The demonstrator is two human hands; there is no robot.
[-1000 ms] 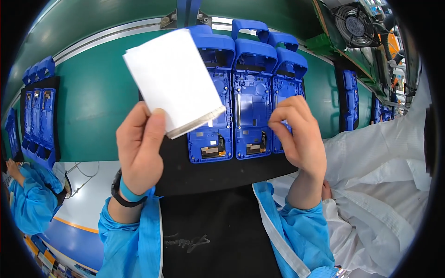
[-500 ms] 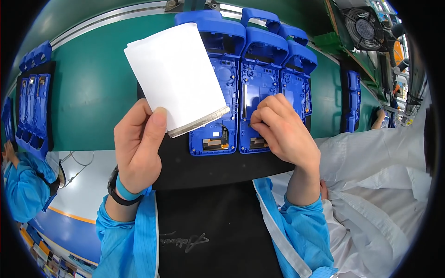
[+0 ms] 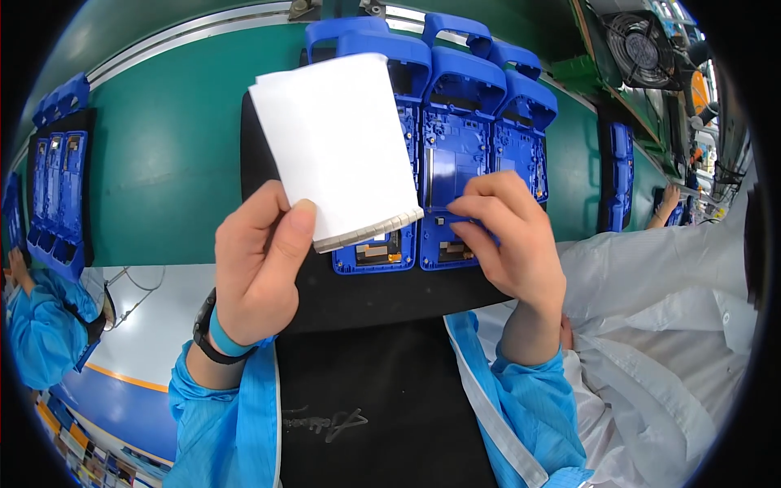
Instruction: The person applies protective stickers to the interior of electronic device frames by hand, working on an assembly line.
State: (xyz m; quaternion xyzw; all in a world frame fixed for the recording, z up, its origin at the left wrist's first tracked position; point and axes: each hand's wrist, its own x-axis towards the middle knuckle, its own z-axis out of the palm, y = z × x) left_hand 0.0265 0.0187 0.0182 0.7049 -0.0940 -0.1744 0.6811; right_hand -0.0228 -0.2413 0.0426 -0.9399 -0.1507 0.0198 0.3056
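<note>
Fingers [image 3: 294,231] of the left hand [image 3: 259,264] pinch a stack of white sheets [image 3: 342,142] by its lower left corner, thumb on top, with a strip of small silvery pieces [image 3: 370,230] along the lower edge. This stack is raised and tilted, partly covering the left blue housing [image 3: 370,259]. The right hand [image 3: 521,244] hovers over the middle blue housing [image 3: 457,134], its thumb and forefinger parted with a gap, near a small pale square [image 3: 440,220]. Beside it lies the right blue housing [image 3: 519,154]; all three rest on a black mat [image 3: 305,297] on the green counter [image 3: 171,163].
</note>
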